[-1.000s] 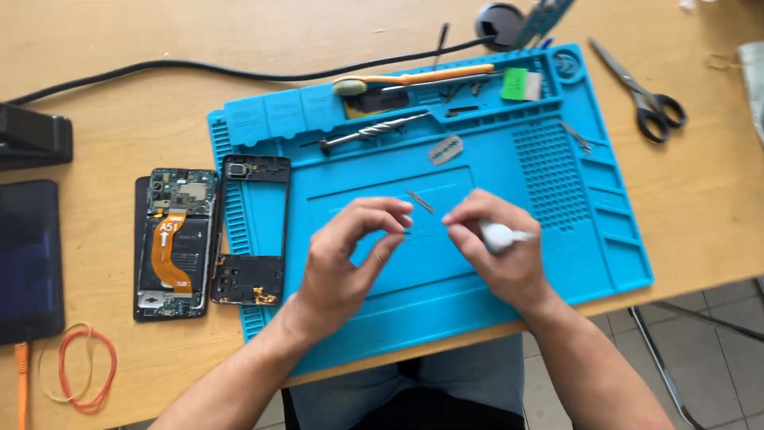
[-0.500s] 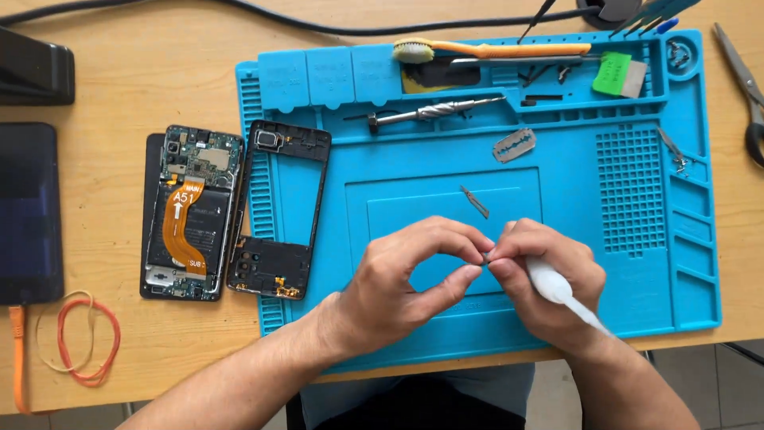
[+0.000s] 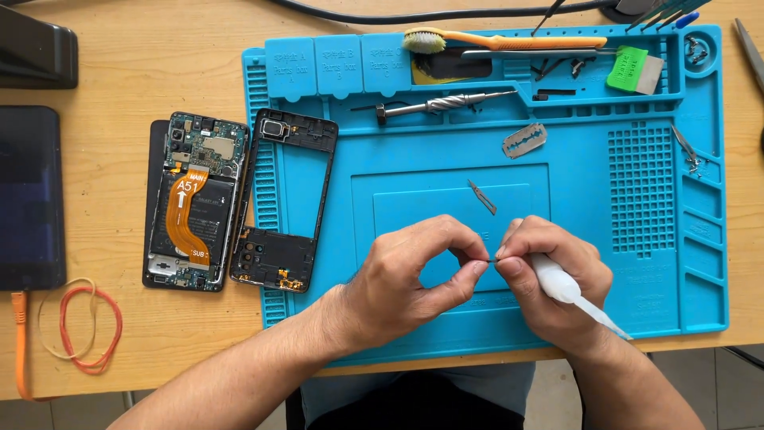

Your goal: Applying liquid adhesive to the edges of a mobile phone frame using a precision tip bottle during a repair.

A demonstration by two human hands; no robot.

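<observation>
My left hand point(image 3: 414, 275) and my right hand point(image 3: 549, 275) meet over the near middle of the blue repair mat point(image 3: 605, 239). Their fingertips pinch one tiny dark part point(image 3: 492, 259) between them. A white, tapered plastic tool point(image 3: 569, 293) lies in my right palm, its tip pointing toward me. A small grey blade point(image 3: 481, 196) rests on the mat just beyond my fingers. At the left an opened phone point(image 3: 193, 203) with an orange flex cable lies on the wooden desk, with its black middle frame point(image 3: 282, 211) beside it on the mat's left edge.
A razor blade point(image 3: 524, 140), a metal screwdriver point(image 3: 446, 104), an orange-handled brush point(image 3: 501, 40) and a green block point(image 3: 629, 68) lie on the mat's far part. A dark tablet point(image 3: 28, 199) and rubber bands point(image 3: 83, 326) sit at the left. Scissors point(image 3: 750, 52) show at the right edge.
The view has shifted, so the mat and phone sit higher and farther right in the frame. My hands have come together and stay joined, fingertips pinching the tiny part.
</observation>
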